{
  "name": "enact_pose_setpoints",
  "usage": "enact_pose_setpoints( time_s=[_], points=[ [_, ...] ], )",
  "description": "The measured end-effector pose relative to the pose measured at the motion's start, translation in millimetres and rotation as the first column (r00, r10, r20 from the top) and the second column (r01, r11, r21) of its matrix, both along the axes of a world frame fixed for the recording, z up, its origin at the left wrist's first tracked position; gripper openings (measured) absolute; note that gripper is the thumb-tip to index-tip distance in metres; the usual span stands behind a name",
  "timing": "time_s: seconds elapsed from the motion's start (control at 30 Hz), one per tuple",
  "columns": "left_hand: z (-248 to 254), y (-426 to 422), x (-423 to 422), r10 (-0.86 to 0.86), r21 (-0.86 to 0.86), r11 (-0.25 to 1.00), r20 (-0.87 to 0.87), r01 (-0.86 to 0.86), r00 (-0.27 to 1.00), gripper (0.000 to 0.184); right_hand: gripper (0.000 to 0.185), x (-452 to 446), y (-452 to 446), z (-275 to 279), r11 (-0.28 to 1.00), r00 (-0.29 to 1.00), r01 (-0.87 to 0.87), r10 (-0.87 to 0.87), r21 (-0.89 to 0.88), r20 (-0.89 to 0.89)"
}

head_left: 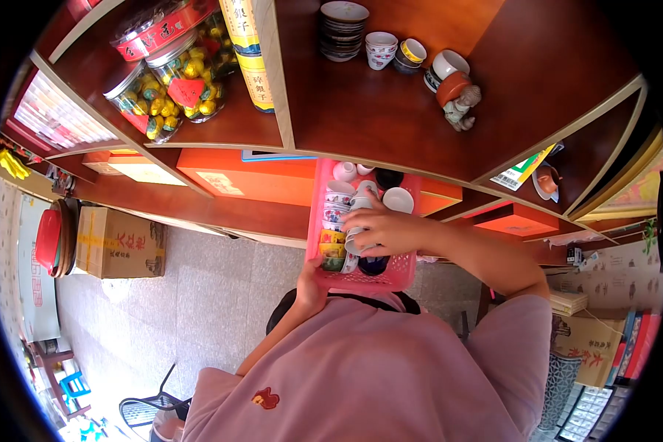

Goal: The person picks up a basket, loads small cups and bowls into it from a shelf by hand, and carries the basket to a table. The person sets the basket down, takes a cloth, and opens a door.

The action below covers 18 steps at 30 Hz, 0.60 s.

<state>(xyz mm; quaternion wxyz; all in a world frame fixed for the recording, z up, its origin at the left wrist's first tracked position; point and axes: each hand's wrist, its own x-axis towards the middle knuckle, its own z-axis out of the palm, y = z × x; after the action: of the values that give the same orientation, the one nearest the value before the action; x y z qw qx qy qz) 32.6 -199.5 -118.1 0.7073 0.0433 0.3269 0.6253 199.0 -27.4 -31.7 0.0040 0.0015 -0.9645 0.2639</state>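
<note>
A pink plastic basket (405, 276) full of small cups is in front of my chest, at the shelf edge. My left hand (311, 287) grips the basket's near left corner, thumb over the rim. Inside the basket, my right hand (376, 223) has its fingers closed around a stack of small white cups (362, 199). Left of it stand patterned cups (338, 199) and yellow cups (332, 237). A white cup (398, 200) and a black cup (388, 177) lie at the far right. My right hand partly hides the middle cups.
On the shelf above are stacked cups (381, 50), a white bowl (449, 64) and a small figurine (460, 109). Jars of yellow-wrapped pieces (191, 81) and yellow tubes (252, 66) stand at the upper left. A cardboard box (125, 243) sits on the left floor.
</note>
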Motion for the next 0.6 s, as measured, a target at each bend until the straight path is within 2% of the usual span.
enact_pose_setpoints(
  time_s=[0.07,0.13,0.17,0.23,0.3,0.37,0.43,0.47,0.53,0.57,0.6],
  points=[
    [-1,-1,1,0.008,-0.005,1.0,-0.007,-0.008,1.0,0.055,0.019,0,1,-3,0.999,1.0,0.027,-0.027,-0.032,-0.006],
    [-1,-1,2,0.012,-0.012,1.0,-0.014,-0.013,1.0,0.055,0.036,-1,4,0,0.98,0.981,0.16,-0.171,-0.119,-0.089],
    [-1,-1,1,0.007,-0.006,1.0,-0.008,-0.007,1.0,0.056,0.036,1,3,0,0.98,0.981,0.162,-0.173,-0.118,-0.09],
    [-4,-1,2,0.0,0.0,1.0,-0.002,0.0,1.0,0.056,0.053,7,-2,0,0.958,0.961,0.273,-0.266,0.092,-0.083],
    [-11,1,3,-0.004,0.07,0.998,0.058,0.0,0.998,0.054,0.056,9,-11,-7,0.939,0.947,0.316,-0.305,0.134,-0.097],
    [-13,1,3,-0.015,0.076,0.997,0.066,0.01,0.998,0.054,0.058,12,-21,-11,0.916,0.932,0.359,-0.344,0.177,-0.112],
    [-8,1,3,-0.024,0.083,0.996,0.075,0.018,0.997,0.055,0.058,11,-31,-6,0.844,0.87,0.492,-0.474,0.212,-0.133],
    [-5,1,3,-0.025,0.08,0.997,0.066,0.02,0.997,0.056,0.058,12,-32,1,0.843,0.87,0.492,-0.473,0.215,-0.136],
    [5,0,4,-0.026,0.077,0.997,0.056,0.021,0.998,0.056,0.056,12,-36,24,0.851,0.857,0.503,-0.514,0.151,0.04],
    [11,1,6,-0.01,0.046,0.999,0.029,0.009,1.0,0.056,0.056,10,-32,39,0.851,0.857,0.502,-0.513,0.154,0.037],
    [14,2,6,0.004,0.016,1.0,0.0,-0.004,1.0,0.056,0.053,7,-19,57,0.882,0.883,0.469,-0.469,-0.053,0.001]
  ],
)
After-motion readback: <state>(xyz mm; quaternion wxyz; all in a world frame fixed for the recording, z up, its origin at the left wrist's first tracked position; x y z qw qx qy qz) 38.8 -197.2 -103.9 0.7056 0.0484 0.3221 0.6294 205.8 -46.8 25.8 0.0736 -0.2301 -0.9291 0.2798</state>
